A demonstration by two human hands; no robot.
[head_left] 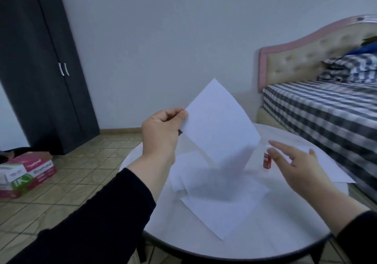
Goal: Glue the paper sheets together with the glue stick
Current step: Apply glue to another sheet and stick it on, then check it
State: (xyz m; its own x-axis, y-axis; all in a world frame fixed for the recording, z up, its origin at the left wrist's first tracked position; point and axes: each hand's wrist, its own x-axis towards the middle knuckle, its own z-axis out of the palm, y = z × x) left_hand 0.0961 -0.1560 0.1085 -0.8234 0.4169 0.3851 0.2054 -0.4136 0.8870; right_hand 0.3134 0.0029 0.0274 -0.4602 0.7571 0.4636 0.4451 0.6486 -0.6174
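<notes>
White sheet pinched by left hand | right hand spread beside glue stick

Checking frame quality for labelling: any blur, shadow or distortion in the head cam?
Head view: dim bluish light; the raised white paper sheet casts a soft shadow on the sheets lying on the round white table; open right hand is motion-blurred beside the small red glue stick; wide-angle bends the dark wardrobe.

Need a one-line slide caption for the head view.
Left hand lifts a paper sheet over the round table; open right hand reaches toward the red glue stick.
</notes>
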